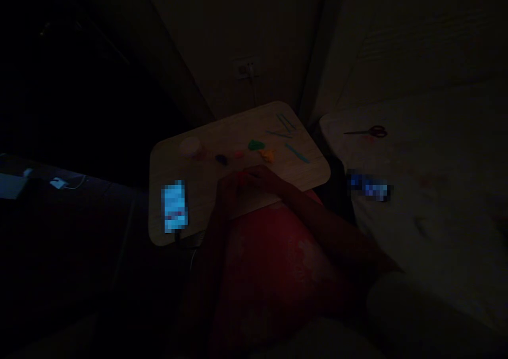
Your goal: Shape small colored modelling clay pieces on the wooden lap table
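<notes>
The light is very dim. My left hand (227, 187) and my right hand (261, 175) come together over the near edge of a small wooden-topped table (202, 184). Between their closed fingers shows a small red lump of modelling clay (241, 177), partly hidden. Just beyond my hands lie a green lump (256, 145), an orange-yellow lump (267, 155), a pale red piece (238, 154) and a dark lump (221, 159). Further left sits a pale round thing (190, 147), too dim to name.
A lit phone (174, 206) with a cable lies at the table's left. Thin blue-green strips (297, 153) rest on the right side. Scissors (369, 131) and a blurred blue item (369, 186) lie on a pale surface to the right. A wall socket (246, 68) holds a plug.
</notes>
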Motion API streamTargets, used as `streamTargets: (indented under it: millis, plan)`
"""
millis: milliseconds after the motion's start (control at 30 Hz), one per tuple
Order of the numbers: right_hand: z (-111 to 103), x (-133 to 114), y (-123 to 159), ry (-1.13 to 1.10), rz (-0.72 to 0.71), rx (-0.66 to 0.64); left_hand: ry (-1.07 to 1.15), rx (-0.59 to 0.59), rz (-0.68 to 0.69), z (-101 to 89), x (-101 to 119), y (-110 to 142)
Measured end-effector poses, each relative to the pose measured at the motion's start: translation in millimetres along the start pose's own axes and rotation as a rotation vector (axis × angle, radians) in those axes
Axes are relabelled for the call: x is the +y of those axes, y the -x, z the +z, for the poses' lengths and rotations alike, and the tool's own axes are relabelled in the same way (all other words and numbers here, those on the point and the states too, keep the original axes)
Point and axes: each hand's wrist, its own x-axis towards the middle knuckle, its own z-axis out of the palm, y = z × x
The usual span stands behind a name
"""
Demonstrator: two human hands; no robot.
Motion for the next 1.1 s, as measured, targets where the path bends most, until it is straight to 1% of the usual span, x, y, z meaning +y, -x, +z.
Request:
streamTargets:
  millis: [167, 267, 367, 533, 633, 700, 800, 933, 1033, 1100]
  plan:
    - [-0.7, 6.6, -1.9, 0.015, 0.033, 0.077, 0.009, -0.065, 0.01, -2.2, 5.3, -1.5]
    - [-0.2, 5.8, -2.0, 0.026, 0.007, 0.102, -0.025, -0.078, 0.0, -3.0, 7.1, -2.2]
    - [1.1, 3.6, -1.2, 0.011, -0.021, 0.092, -0.062, -0.088, -0.023, -3.1, 8.4, -1.5]
    - [2.8, 5.3, 0.0, -0.02, 0.0, 0.049, -0.105, -0.096, -0.01, -3.4, 10.6, 0.4]
    - [3.4, 5.8, -0.1, 0.01, 0.028, 0.021, -0.119, -0.092, 0.0, -4.8, 9.1, -0.3]
    - [3.7, 4.1, -0.2, 0.035, 0.035, 0.007, -0.121, -0.099, -0.016, -6.2, 7.2, -0.7]
    - [3.5, 0.1, -0.1, 0.063, 0.001, 0.032, -0.103, -0.117, -0.065, -7.1, 5.3, -0.3]
    - [1.8, -2.7, 0.6, 0.077, -0.055, 0.073, -0.056, -0.172, -0.1, -5.0, 4.5, 0.6]
    - [0.0, -0.9, 0.6, -0.007, -0.054, 0.064, -0.044, -0.187, -0.131, -3.4, 2.5, 0.2]
    - [-1.1, 2.0, 0.2, -0.069, -0.042, 0.078, -0.012, -0.203, -0.111, -3.0, 1.4, -0.2]
